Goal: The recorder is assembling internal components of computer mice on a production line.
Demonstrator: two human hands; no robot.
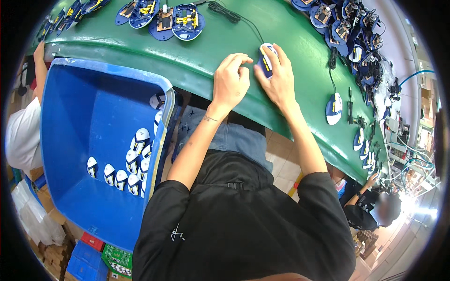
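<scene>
A blue and white computer mouse (267,62) with yellow parts rests on the green work table, its black cable running away to the far left. My right hand (280,80) wraps over it, thumb on its left side and fingers along its right. Just left of the mouse, my left hand (230,80) is curled, fingertips turned toward it with a small gap. Whether anything small sits in those left fingers is hidden. Further right on the green table (300,93) lies another corded mouse (334,108).
A big blue bin (101,129) at my left holds several white mouse shells (140,139). Opened mice (188,22) lie at the table's far side, and a heap of mouse parts and cables (356,51) at far right. Co-workers (23,136) are at left and lower right.
</scene>
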